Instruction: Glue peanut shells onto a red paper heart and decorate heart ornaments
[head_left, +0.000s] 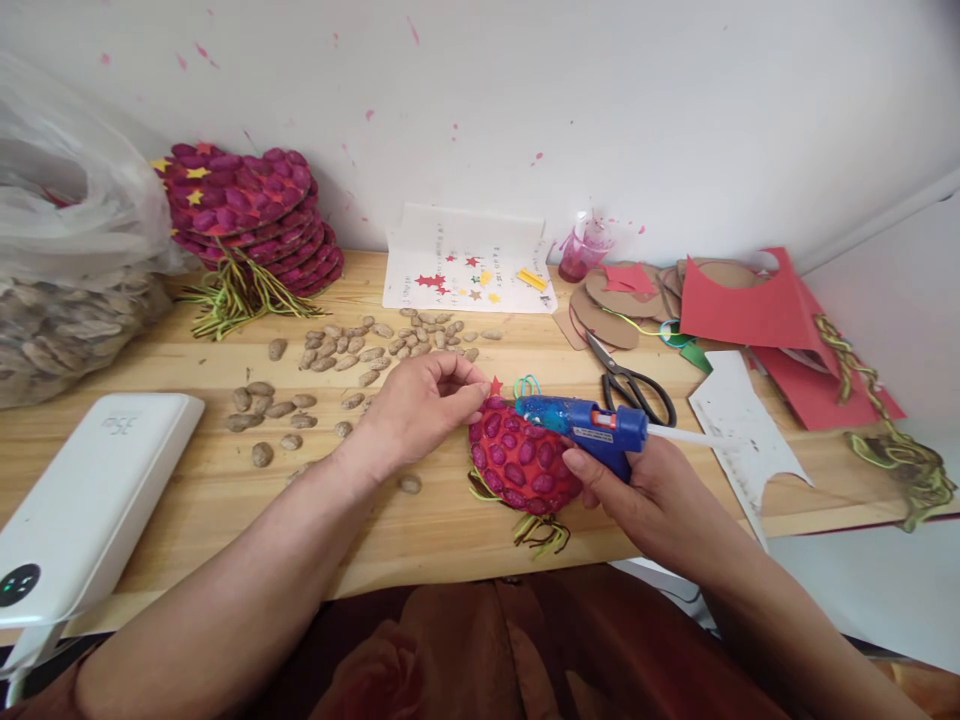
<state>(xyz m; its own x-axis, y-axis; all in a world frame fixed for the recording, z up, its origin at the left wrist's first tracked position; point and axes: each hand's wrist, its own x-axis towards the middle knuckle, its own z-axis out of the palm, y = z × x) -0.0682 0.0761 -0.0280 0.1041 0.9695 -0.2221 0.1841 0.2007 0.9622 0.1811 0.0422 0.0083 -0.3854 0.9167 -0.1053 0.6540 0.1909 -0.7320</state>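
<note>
My right hand [651,500] grips a blue glue gun [592,428] with its nozzle pointing left over a red round craft piece [519,462] covered in purple-red shells. The craft piece lies on the wooden table [435,520] near the front edge, with green and yellow strings sticking out below it. My left hand [420,405] pinches a small red star [496,386] at the craft's top edge, close to the gun's tip.
Loose nut shells [352,355] lie scattered mid-table. A stack of finished red pieces [247,215] stands at the back left beside a plastic bag of shells [67,300]. A white power bank [82,500] lies front left. Black scissors [634,385], red paper [757,310] and cardboard discs sit right.
</note>
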